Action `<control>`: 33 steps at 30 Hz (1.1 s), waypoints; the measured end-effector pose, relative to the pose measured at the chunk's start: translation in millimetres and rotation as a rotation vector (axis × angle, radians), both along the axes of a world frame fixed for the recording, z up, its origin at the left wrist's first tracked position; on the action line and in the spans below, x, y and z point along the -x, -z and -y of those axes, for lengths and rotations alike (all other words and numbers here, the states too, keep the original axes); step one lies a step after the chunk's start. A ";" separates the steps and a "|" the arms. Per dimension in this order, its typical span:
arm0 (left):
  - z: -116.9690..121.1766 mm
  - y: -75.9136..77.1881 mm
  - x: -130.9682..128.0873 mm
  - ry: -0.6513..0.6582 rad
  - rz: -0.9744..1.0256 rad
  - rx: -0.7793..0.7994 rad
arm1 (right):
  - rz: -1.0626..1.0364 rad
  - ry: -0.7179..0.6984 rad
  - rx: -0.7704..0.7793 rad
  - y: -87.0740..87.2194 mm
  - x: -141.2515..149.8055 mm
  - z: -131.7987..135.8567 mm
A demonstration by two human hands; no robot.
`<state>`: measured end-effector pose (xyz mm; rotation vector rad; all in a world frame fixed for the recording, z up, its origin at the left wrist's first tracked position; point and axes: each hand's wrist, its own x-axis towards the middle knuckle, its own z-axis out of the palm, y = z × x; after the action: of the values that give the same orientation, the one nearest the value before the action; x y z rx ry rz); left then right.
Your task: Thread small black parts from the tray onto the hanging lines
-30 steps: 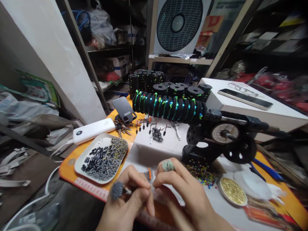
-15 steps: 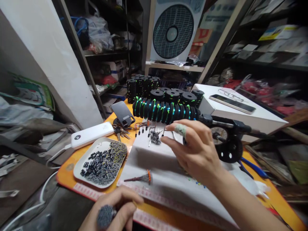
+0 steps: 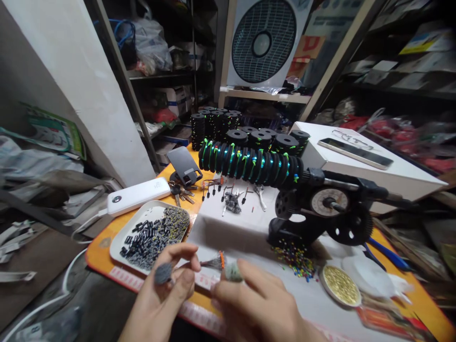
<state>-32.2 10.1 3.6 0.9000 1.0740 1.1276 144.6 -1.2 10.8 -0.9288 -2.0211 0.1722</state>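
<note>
Lying between the two hands in the head view, the bundle (image 3: 213,262) has its long axis running roughly sideways, its thin brown end towards the left hand (image 3: 156,304) and its wider end towards the right hand (image 3: 261,299). It flares from a slim dark stem into a fan of fine grey strands, crossed near the wide end by a bright orange band. The far tip is partly behind the green wrap (image 3: 233,271) on a right-hand finger.

The left hand is half curled, thumb and forefinger close together near the stem; whether they pinch anything, I cannot tell. A round grey piece (image 3: 163,274) sits against its fingers. The right hand is blurred, fingers bent in, and what it has hold of cannot be made out.

Just beyond the left hand is the tray (image 3: 114,242) of black and grey bits, with a power bank (image 3: 138,194) and keys (image 3: 183,192) farther off. Ahead of both hands stretch the black rings (image 3: 249,164) on the winder (image 3: 329,202). Past the right hand, to its right, lie coloured pins (image 3: 295,259) and a dish (image 3: 324,284) of gold bits
</note>
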 end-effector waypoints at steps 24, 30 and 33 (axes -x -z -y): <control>18.9 31.9 -16.1 0.107 -0.440 -0.124 | -0.333 0.110 0.398 -8.4 -0.9 0.9; 17.6 13.7 -30.4 0.098 -0.108 0.018 | -0.321 0.117 0.391 -6.3 -0.5 0.1; 12.2 9.1 -27.2 0.086 0.132 0.039 | -0.277 0.067 0.352 -7.7 -2.7 0.0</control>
<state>-5.0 -2.2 -5.5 0.8224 0.9377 1.0758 147.2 -1.2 18.6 -1.1203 -1.7290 0.6010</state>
